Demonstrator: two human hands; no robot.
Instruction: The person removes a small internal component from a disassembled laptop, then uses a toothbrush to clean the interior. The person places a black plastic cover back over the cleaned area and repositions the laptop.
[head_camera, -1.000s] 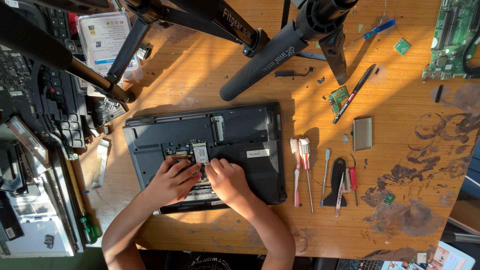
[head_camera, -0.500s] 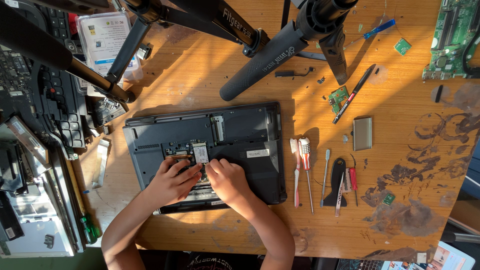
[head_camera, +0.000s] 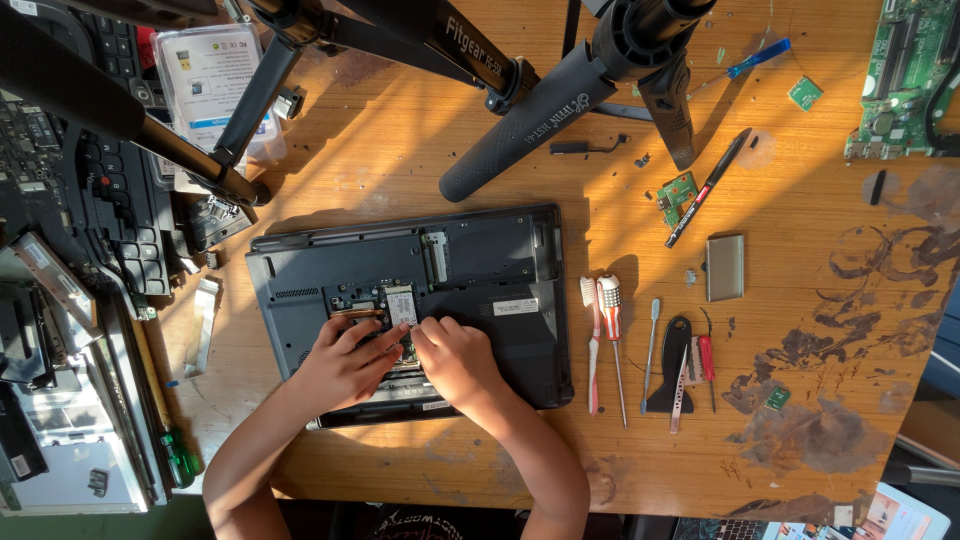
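An upturned dark grey laptop (head_camera: 480, 260) lies on the wooden table (head_camera: 400, 130) with its bottom panel off and a circuit bay showing. My left hand (head_camera: 345, 365) and my right hand (head_camera: 455, 360) rest side by side on the open bay, fingertips meeting just below a small white-labelled card (head_camera: 401, 303). What the fingertips pinch, if anything, is too small to tell.
Right of the laptop lie a red-and-white screwdriver (head_camera: 612, 345), a thin metal tool (head_camera: 650, 350), a black pry tool (head_camera: 672, 370) and a small silver box (head_camera: 725, 267). A red-and-black pen (head_camera: 706, 190), green circuit boards (head_camera: 900, 80) and black tripod legs (head_camera: 520, 120) sit farther back. Dismantled laptop parts (head_camera: 70, 330) crowd the left.
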